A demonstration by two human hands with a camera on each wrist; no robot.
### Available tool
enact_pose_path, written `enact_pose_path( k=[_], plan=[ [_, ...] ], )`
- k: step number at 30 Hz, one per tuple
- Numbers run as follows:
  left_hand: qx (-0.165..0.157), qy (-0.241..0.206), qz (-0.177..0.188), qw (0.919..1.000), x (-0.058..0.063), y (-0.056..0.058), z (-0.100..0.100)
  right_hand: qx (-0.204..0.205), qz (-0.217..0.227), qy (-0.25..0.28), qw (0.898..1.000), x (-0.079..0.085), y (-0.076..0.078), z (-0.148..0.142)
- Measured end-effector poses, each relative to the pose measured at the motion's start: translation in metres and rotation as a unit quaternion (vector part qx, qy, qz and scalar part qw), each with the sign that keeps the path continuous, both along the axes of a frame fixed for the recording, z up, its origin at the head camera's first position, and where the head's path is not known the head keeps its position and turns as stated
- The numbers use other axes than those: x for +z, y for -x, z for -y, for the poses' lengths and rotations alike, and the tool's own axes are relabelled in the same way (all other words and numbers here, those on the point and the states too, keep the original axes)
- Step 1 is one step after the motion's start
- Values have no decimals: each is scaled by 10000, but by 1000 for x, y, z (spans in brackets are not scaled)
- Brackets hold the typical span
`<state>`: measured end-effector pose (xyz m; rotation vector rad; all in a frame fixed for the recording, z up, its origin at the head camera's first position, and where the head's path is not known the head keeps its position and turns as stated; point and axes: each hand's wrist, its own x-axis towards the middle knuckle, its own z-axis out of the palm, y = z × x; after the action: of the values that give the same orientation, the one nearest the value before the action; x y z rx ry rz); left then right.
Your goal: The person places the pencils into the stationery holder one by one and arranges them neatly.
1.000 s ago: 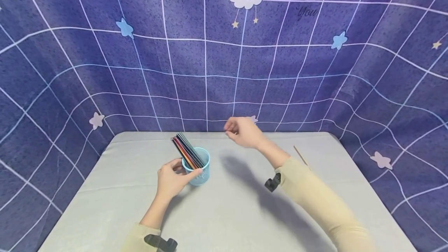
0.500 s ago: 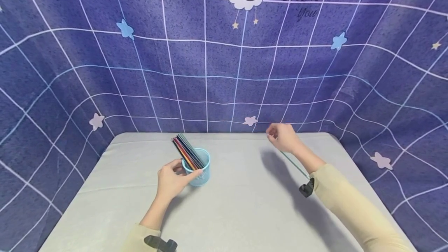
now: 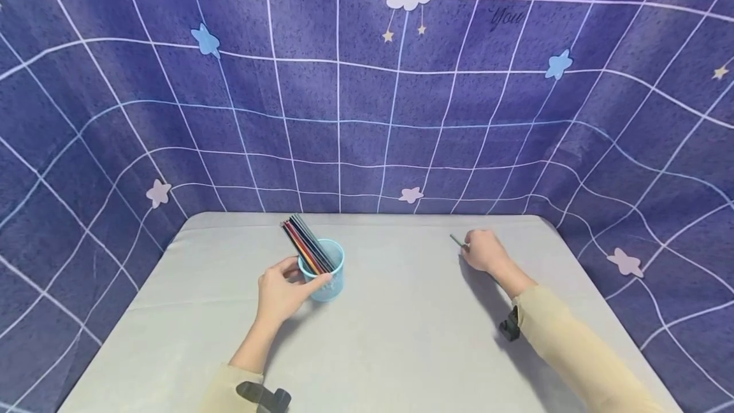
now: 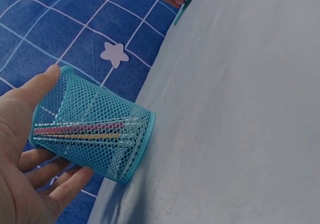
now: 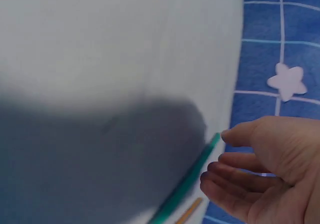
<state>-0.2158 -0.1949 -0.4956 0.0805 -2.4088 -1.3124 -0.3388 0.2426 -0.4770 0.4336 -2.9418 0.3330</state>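
Note:
My left hand (image 3: 283, 292) holds a light blue mesh pencil cup (image 3: 331, 285) standing on the table, thumb along one side of its rim and fingers round the other. A bundle of coloured pencils (image 3: 306, 244) leans out of the cup toward the back left; red and yellow ones show through the mesh. My right hand (image 3: 484, 252) is low over the table at the right, at a green pencil (image 5: 187, 181). In the right wrist view the thumb tip is right beside that pencil's end, with a gap between thumb and fingers. An orange pencil (image 5: 190, 210) lies close by.
A pale cloth covers the table (image 3: 390, 336). Blue curtain (image 3: 367, 101) with a white grid and stars hangs behind the table and along both sides. A dark camera mount sits on each wrist, the left one (image 3: 264, 396) near the front.
My right hand has moved right, away from the cup side, and then down to the green pencil. The left hand and the cup have stayed put.

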Motion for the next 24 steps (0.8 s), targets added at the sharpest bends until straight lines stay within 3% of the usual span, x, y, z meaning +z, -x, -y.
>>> enact_pose_path(
  k=[6,12,16,20,24],
  plan=[
    [-7,-20,25,10000,2,1,-1,-267,191,12,9995,-11,3,-7],
    [18,-114,163,9998,2,2,-1,-366,311,165,9987,-12,2,-5],
    [42,-145,195,9997,2,0,-2,-193,167,223,9994,-10,1,-5],
    [74,-110,147,9998,1,-1,-3,129,-254,511,9983,1,-1,0],
    [59,-60,75,9999,2,0,-4,365,-546,1056,9922,25,-3,16]
  ],
)
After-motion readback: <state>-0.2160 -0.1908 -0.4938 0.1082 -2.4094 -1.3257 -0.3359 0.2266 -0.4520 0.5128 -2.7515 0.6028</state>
